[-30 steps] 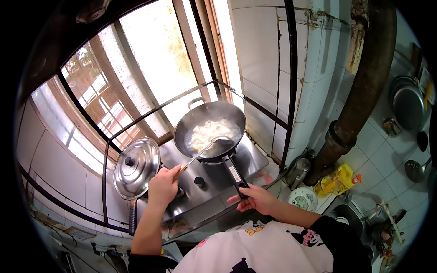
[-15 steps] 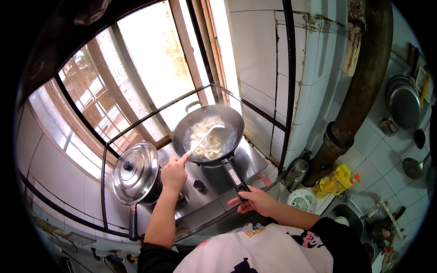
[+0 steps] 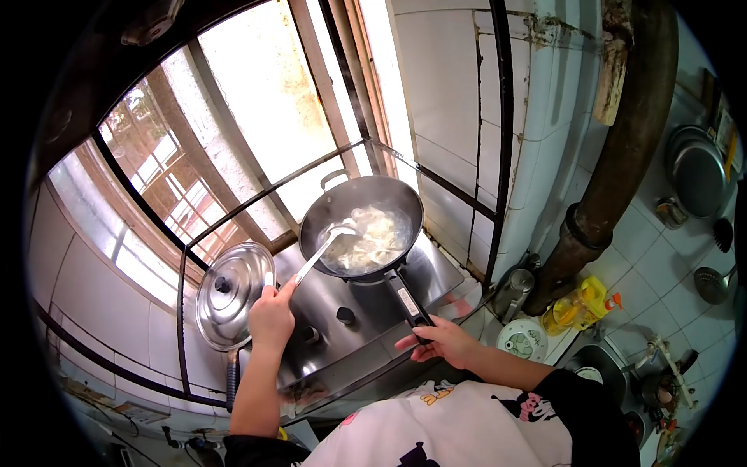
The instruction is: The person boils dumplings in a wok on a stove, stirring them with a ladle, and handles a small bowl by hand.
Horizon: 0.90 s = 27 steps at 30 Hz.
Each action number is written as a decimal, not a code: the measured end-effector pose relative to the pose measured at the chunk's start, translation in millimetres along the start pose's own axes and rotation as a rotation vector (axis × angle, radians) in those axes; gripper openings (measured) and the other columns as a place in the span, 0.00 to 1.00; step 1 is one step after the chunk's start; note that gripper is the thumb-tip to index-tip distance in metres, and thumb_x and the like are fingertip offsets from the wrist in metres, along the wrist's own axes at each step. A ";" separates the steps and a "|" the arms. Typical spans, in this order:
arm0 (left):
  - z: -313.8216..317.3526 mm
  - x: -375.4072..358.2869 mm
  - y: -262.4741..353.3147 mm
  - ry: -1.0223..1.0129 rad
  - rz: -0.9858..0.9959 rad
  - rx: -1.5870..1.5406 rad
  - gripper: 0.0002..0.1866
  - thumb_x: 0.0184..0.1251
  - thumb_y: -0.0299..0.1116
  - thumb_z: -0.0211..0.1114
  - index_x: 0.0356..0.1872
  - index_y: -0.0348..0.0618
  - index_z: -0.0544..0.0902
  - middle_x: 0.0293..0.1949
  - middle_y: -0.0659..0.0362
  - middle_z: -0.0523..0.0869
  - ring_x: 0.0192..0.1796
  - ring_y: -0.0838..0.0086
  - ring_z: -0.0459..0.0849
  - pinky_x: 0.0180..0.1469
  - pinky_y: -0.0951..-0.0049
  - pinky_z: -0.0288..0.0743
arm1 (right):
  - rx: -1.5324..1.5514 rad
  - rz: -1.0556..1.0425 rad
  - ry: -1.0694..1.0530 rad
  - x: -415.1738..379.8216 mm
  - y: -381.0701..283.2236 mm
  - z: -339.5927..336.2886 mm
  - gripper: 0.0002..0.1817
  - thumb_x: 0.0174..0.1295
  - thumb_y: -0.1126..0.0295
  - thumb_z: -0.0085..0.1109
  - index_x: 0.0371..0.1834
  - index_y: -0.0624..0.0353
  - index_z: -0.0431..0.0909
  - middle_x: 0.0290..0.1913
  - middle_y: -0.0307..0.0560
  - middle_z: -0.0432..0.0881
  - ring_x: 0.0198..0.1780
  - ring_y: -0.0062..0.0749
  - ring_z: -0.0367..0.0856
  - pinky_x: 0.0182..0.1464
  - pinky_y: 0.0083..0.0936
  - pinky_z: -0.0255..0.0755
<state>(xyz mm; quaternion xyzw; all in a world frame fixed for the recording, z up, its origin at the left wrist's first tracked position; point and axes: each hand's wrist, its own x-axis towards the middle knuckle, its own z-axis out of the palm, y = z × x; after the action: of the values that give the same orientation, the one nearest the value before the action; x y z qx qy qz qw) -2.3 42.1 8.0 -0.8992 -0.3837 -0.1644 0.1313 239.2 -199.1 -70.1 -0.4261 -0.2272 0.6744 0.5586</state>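
Note:
My left hand (image 3: 271, 317) is closed around the handle of a long pale spatula (image 3: 315, 257). The spatula's head is in the left part of a dark wok (image 3: 311, 219), among pale dumplings (image 3: 381, 233) in steaming, bubbling water. My right hand (image 3: 445, 344) grips the end of the wok's black handle (image 3: 408, 302), with some fingers showing beneath it. The wok stands on the right side of a steel gas stove (image 3: 373, 311).
A second pan with a shiny metal lid (image 3: 233, 300) stands on the stove's left side. A black metal frame (image 3: 451, 194) runs behind the stove, before the window. To the right are a patterned bowl (image 3: 523, 341), a yellow oil bottle (image 3: 572, 307) and a sink (image 3: 580, 359).
My left hand has drawn back down and left, pulling the spatula's head from the right to the left part of the wok. My right hand stays on the handle.

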 end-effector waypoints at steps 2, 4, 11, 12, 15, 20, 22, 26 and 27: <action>-12.3 -11.0 -0.2 -0.014 -0.004 0.009 0.25 0.62 0.26 0.59 0.59 0.67 0.83 0.33 0.57 0.78 0.32 0.58 0.83 0.35 0.59 0.79 | 0.009 0.003 0.002 1.4 1.4 -1.3 0.16 0.74 0.62 0.49 0.62 0.51 0.66 0.55 0.54 0.83 0.40 0.28 0.83 0.46 0.25 0.78; -21.7 -21.8 -0.6 -0.015 -0.002 0.008 0.24 0.63 0.27 0.61 0.59 0.68 0.83 0.31 0.58 0.76 0.30 0.59 0.83 0.34 0.59 0.78 | 0.016 0.004 0.001 2.3 2.2 -2.3 0.18 0.74 0.62 0.49 0.64 0.50 0.65 0.55 0.54 0.83 0.40 0.28 0.84 0.46 0.25 0.78; -49.9 -44.0 6.7 -0.084 0.033 -0.073 0.25 0.62 0.28 0.64 0.59 0.70 0.82 0.31 0.59 0.76 0.29 0.60 0.82 0.31 0.60 0.77 | 0.029 0.003 -0.016 1.5 0.4 -1.3 0.17 0.74 0.62 0.49 0.63 0.51 0.66 0.54 0.54 0.83 0.40 0.27 0.84 0.46 0.25 0.78; -48.7 -43.9 8.7 -0.074 0.041 -0.104 0.24 0.63 0.29 0.64 0.59 0.69 0.83 0.31 0.59 0.77 0.29 0.60 0.82 0.31 0.60 0.77 | 0.029 -0.001 -0.017 1.8 1.3 -1.7 0.17 0.74 0.62 0.50 0.63 0.51 0.66 0.54 0.54 0.83 0.40 0.27 0.84 0.46 0.25 0.78; -38.7 -38.6 17.4 -0.053 0.056 -0.179 0.23 0.63 0.29 0.64 0.59 0.69 0.83 0.31 0.59 0.77 0.29 0.61 0.82 0.31 0.61 0.76 | 0.019 -0.004 -0.024 0.5 0.0 -2.1 0.16 0.74 0.62 0.50 0.62 0.51 0.66 0.55 0.54 0.83 0.41 0.27 0.84 0.46 0.25 0.78; -4.7 -16.3 35.9 -0.005 0.065 -0.236 0.21 0.64 0.30 0.63 0.58 0.64 0.83 0.32 0.59 0.78 0.29 0.61 0.82 0.31 0.61 0.76 | 0.017 0.010 -0.021 0.2 0.7 -3.1 0.14 0.75 0.60 0.49 0.59 0.50 0.68 0.55 0.53 0.82 0.41 0.28 0.84 0.46 0.25 0.78; 10.2 -4.2 42.0 0.011 0.061 -0.237 0.19 0.65 0.31 0.62 0.56 0.62 0.84 0.33 0.59 0.79 0.31 0.59 0.83 0.32 0.60 0.77 | 0.026 0.011 -0.019 -0.9 0.3 -2.2 0.14 0.75 0.59 0.49 0.58 0.50 0.68 0.55 0.53 0.83 0.41 0.28 0.84 0.46 0.26 0.78; 33.3 21.4 50.0 0.008 0.025 -0.205 0.18 0.66 0.32 0.61 0.55 0.62 0.85 0.34 0.57 0.80 0.32 0.57 0.84 0.34 0.58 0.79 | 0.038 -0.002 -0.030 -0.4 2.8 -5.7 0.15 0.76 0.57 0.48 0.59 0.50 0.67 0.55 0.53 0.82 0.40 0.28 0.83 0.46 0.25 0.78; 38.3 27.3 50.8 0.019 0.018 -0.192 0.18 0.65 0.32 0.61 0.55 0.62 0.85 0.34 0.57 0.80 0.32 0.57 0.85 0.34 0.58 0.79 | 0.029 0.003 -0.025 -0.4 2.6 -5.9 0.15 0.76 0.57 0.47 0.59 0.50 0.67 0.56 0.54 0.82 0.40 0.28 0.83 0.46 0.25 0.78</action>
<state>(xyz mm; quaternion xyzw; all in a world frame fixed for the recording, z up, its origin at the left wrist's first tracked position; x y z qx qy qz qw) 60.1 39.5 -21.7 -0.9093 -0.3569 -0.2080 0.0497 242.5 -201.2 -75.2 -0.4099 -0.2239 0.6838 0.5606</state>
